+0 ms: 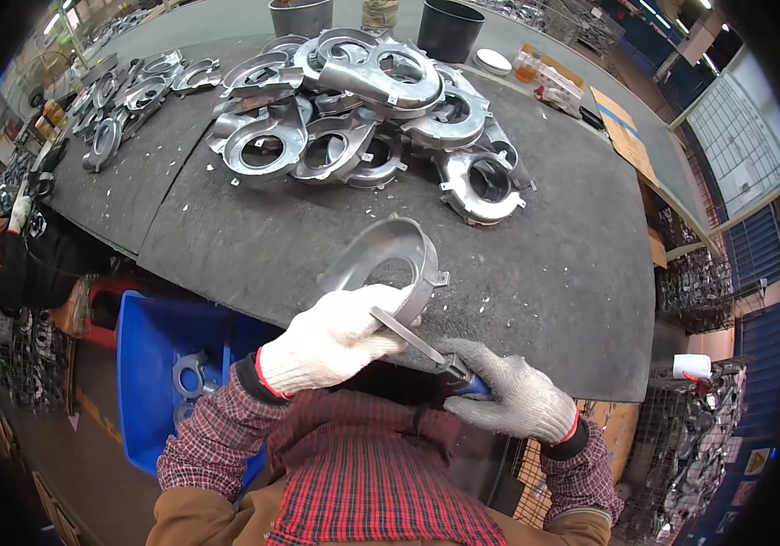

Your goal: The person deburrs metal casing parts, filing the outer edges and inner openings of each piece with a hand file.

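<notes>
My left hand point(335, 335), in a white knit glove, is closed round the near side of a silver metal scroll-shaped housing point(422, 259). The housing is tilted up above the table's front edge, its round opening facing away to the left. In a greyer glove, my right hand point(513, 393) grips the blue handle of a flat file point(412, 338). The file's blade slants up to the left and lies against or just in front of the housing's lower rim, close to my left fingers; whether it touches cannot be made out.
A heap of similar housings point(372, 109) covers the back of the dark table point(572, 273), which has metal crumbs. A blue bin point(140, 382) with parts stands below left. Black buckets point(450, 32) stand behind. A co-worker's gloved hand point(20, 214) shows far left. Wire cages point(681, 455) stand right.
</notes>
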The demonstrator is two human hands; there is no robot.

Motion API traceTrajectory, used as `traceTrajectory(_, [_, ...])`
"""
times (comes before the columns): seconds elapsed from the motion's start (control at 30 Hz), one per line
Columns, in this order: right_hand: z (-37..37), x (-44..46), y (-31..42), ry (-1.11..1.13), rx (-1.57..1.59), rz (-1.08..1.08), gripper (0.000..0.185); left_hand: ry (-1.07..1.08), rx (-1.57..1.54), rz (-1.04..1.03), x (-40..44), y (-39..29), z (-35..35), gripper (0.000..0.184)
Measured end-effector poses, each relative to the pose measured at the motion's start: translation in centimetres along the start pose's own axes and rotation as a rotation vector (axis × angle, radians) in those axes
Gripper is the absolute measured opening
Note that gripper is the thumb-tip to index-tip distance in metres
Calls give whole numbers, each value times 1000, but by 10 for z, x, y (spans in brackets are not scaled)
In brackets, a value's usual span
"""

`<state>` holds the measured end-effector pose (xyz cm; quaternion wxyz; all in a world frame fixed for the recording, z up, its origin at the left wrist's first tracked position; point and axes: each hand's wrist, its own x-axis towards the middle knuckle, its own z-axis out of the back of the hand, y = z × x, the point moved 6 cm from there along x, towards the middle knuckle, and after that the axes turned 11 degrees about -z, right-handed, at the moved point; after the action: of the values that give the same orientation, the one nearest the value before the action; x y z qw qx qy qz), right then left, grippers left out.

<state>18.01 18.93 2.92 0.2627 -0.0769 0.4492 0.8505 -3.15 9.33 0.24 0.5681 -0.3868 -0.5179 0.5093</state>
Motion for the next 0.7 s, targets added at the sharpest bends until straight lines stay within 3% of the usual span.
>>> traceTrajectory(0.07, [-1, 0, 3, -2, 36, 58, 73, -34, 470, -230, 1, -14, 1, 35])
traceTrajectory(0.2, [-7, -1, 7, -201, -160, 12, 72, -47, 490, -46, -4, -14, -1, 34])
traceTrajectory(0.3, [-13, 1, 10, -379, -354, 17, 69, -137, 384, 1, -11, -9, -1, 44])
traceTrajectory(0.37, [-17, 4, 11, -479, -466, 12, 67, -62, 24, 121, -13, -2, -4, 57])
traceTrajectory(0.4, [-18, 5, 11, -538, -538, -11, 65, 12, -80, 274, -13, -5, -7, 63])
traceTrajectory(0.43, [-18, 5, 11, -596, -611, -35, 64, 18, -78, 270, -8, -11, -5, 63])
traceTrajectory(0.7, [-3, -3, 23, -440, -613, -175, 70, 57, -8, 329, -3, -13, -3, 55])
